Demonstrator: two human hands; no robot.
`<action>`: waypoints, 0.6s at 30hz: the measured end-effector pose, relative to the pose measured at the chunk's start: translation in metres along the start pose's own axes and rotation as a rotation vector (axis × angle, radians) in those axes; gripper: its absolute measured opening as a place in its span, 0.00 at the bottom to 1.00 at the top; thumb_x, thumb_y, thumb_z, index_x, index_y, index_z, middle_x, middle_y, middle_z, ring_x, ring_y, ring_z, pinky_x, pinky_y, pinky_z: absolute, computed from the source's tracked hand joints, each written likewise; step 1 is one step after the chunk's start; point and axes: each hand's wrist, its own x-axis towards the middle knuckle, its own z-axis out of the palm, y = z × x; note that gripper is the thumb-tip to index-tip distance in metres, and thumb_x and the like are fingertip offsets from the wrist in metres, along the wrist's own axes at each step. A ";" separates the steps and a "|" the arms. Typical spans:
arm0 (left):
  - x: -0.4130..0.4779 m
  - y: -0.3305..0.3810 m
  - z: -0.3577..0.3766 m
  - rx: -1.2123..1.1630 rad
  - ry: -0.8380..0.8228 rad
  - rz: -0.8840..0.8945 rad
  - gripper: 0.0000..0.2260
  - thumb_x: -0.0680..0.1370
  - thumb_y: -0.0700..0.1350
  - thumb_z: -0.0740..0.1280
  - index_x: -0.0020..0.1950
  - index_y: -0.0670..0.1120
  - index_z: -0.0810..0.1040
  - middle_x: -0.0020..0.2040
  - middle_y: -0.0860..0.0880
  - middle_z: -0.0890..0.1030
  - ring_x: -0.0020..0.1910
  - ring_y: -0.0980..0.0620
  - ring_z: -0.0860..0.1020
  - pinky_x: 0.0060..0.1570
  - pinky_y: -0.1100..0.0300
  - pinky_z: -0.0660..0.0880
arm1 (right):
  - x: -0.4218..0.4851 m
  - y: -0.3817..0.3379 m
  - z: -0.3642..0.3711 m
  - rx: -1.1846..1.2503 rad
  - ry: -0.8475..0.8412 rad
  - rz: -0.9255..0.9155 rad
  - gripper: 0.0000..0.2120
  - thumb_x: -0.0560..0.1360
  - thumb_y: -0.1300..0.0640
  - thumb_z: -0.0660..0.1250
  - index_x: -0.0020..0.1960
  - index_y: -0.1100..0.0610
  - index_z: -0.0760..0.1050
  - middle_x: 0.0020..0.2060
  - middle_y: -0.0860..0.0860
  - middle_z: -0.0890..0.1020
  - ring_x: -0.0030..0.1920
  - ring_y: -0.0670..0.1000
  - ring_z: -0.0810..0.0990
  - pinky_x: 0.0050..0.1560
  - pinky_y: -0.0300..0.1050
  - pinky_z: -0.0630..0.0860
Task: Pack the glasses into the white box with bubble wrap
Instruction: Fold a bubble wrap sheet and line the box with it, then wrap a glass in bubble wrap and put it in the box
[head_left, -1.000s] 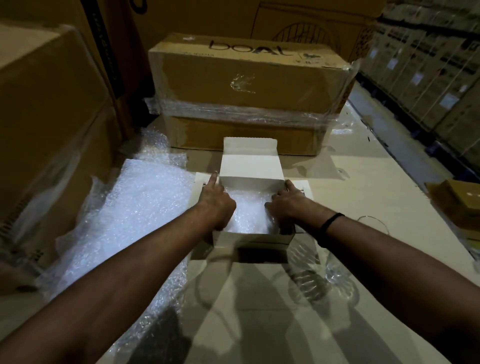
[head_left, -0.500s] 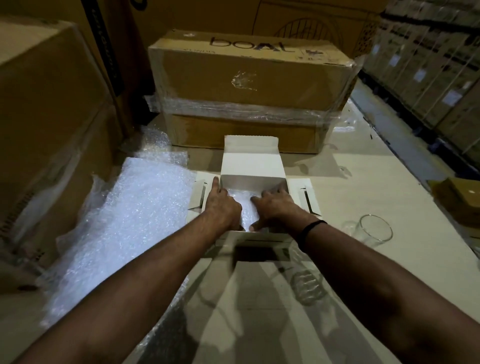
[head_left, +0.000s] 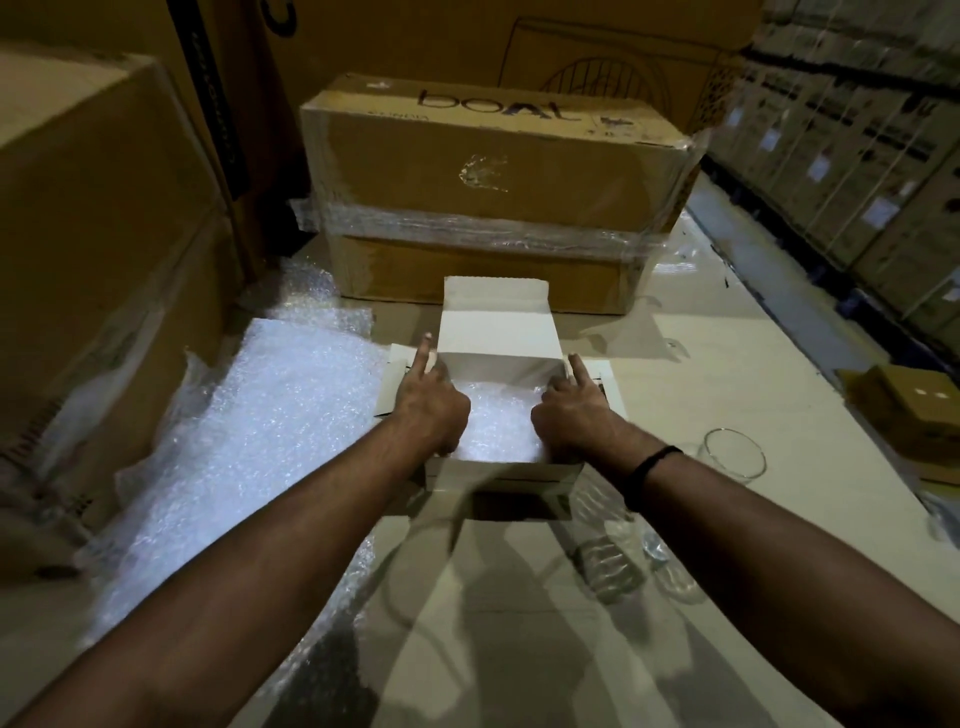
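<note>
Both in the white box (head_left: 498, 475): your left hand (head_left: 434, 410) at its left wall, your right hand (head_left: 571, 415) at its right, over the bubble wrap (head_left: 501, 421) lining it.

Each index finger points straight out toward the upright lid flap while the other fingers curl down into the box; their tips and both thumbs are hidden, so I cannot tell whether you grip the wrap or only press it. The box stands on the table (head_left: 701, 374) in front of a taped brown carton (head_left: 493, 171), a loose sheet (head_left: 270, 415) of wrap just to its left. One clear glass (head_left: 735, 452) stands near your right wrist; more glassware (head_left: 613, 566) by your right forearm is too faint to count.
</note>
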 end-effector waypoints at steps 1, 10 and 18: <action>-0.001 -0.005 0.000 -0.057 0.041 -0.004 0.14 0.75 0.56 0.68 0.55 0.50 0.82 0.71 0.41 0.72 0.77 0.43 0.58 0.68 0.32 0.31 | -0.004 0.005 -0.003 0.043 0.011 -0.008 0.16 0.76 0.47 0.65 0.61 0.52 0.76 0.71 0.56 0.70 0.77 0.61 0.54 0.70 0.71 0.34; -0.077 0.004 0.055 -0.579 0.714 -0.120 0.17 0.75 0.56 0.59 0.42 0.52 0.86 0.59 0.49 0.83 0.63 0.45 0.77 0.67 0.45 0.58 | -0.097 -0.036 0.012 0.567 0.199 0.198 0.27 0.80 0.39 0.55 0.72 0.54 0.64 0.74 0.61 0.62 0.74 0.59 0.59 0.73 0.58 0.58; -0.073 0.017 0.075 -0.725 0.658 -0.033 0.16 0.63 0.38 0.67 0.49 0.41 0.85 0.58 0.37 0.81 0.55 0.35 0.81 0.54 0.42 0.77 | -0.086 -0.065 0.040 0.733 0.318 0.319 0.31 0.81 0.47 0.55 0.79 0.55 0.47 0.78 0.60 0.50 0.78 0.58 0.44 0.75 0.53 0.46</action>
